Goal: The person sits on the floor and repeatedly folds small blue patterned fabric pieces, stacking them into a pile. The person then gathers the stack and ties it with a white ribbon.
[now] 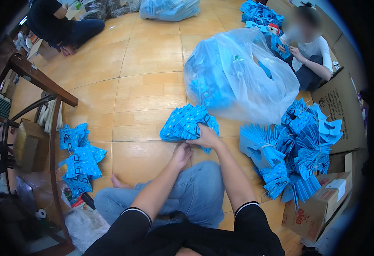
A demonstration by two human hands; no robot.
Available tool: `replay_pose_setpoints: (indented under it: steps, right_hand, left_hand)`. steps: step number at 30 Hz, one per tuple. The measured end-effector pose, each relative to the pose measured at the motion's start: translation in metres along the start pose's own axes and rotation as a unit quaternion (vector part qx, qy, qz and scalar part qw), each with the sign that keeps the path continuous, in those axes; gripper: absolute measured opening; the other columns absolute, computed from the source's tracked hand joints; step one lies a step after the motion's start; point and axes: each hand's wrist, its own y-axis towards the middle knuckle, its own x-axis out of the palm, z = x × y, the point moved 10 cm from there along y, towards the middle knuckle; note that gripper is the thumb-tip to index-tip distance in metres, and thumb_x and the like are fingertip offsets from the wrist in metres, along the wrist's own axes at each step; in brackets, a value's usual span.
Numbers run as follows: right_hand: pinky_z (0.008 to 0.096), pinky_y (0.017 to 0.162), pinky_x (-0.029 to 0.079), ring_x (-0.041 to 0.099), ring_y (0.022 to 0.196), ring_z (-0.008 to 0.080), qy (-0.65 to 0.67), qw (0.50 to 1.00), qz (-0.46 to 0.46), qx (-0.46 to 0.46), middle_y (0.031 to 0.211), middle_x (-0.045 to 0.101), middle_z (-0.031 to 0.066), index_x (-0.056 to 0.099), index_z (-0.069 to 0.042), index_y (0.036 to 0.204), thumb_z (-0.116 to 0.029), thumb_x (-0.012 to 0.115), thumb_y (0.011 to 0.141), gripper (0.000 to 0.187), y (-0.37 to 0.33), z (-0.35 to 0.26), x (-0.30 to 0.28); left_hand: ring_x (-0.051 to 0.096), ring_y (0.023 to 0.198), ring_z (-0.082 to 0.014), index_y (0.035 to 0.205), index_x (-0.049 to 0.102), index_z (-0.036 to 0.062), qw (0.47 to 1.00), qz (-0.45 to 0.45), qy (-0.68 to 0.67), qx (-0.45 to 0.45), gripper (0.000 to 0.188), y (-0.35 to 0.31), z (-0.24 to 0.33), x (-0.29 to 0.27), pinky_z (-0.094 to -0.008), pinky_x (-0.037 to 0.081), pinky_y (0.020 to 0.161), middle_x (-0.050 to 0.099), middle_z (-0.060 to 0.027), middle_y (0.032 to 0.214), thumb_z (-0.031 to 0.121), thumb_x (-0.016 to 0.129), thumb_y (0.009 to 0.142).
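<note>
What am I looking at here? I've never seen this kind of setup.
There is no machine: these are a person's bare hands, seen from above by a head-worn camera whose wide lens bends straight edges. The person sits on a tan floor. The right hand holds a fanned bundle of blue printed pieces; the left hand is at its near edge, its grip unclear. Smaller blue bundles lie at left, a larger blue heap at right, and a translucent plastic bag of blue pieces beyond.
</note>
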Motion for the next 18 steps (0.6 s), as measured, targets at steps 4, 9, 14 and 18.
replay_pose_setpoints:
  steps: [4, 9, 14, 18]
  right_hand:
    - [0.0406, 0.101, 0.042, 0.053, 0.121, 0.0354, 0.046, 0.997, -0.036, 0.052, 0.131, 0.055, 0.0218, 0.048, -0.002, 0.134, -0.047, 0.084, 0.065, 0.090, 0.015, 0.014, 0.007]
    - [0.0408, 0.100, 0.042, 0.054, 0.118, 0.0278, 0.197, 0.974, -0.074, 0.081, 0.130, 0.057, 0.0113, 0.046, -0.006, 0.137, -0.048, 0.081, 0.072, 0.085, 0.028, 0.001, 0.009]
    - [0.0397, 0.093, 0.046, 0.056, 0.114, 0.0212, 0.388, 0.900, -0.121, 0.159, 0.127, 0.059, 0.0069, 0.050, -0.008, 0.136, -0.046, 0.075, 0.081, 0.070, 0.009, -0.047, 0.036]
    - [0.0379, 0.088, 0.049, 0.059, 0.110, 0.0186, 0.475, 0.854, -0.141, 0.159, 0.124, 0.061, 0.0054, 0.050, -0.009, 0.135, -0.040, 0.069, 0.089, 0.059, -0.034, -0.108, 0.079]
  left_hand:
    - [0.056, 0.103, -0.0155, 0.109, 0.056, 0.0115, 0.997, -0.001, -0.083, -0.002, 0.021, 0.024, -0.003, 0.006, -0.0369, 0.043, 0.091, 0.058, -0.0005, 0.104, 0.014, 0.054, 0.089]
    - [0.060, 0.094, -0.0178, 0.108, 0.056, 0.0090, 0.997, -0.006, -0.072, -0.018, 0.020, 0.015, 0.025, 0.011, -0.0344, 0.047, 0.087, 0.058, -0.0039, 0.108, 0.017, 0.058, 0.089]
    - [0.055, 0.111, -0.0223, 0.128, 0.034, -0.0018, 0.975, 0.044, 0.123, 0.179, 0.058, -0.057, 0.120, -0.015, -0.0372, 0.046, 0.096, 0.054, -0.0191, 0.123, 0.032, 0.066, 0.092]
    - [0.054, 0.115, -0.0204, 0.131, 0.036, -0.0013, 0.960, 0.043, 0.175, 0.215, 0.050, -0.171, 0.151, -0.032, -0.0335, 0.046, 0.097, 0.053, -0.0171, 0.127, 0.023, 0.061, 0.095]
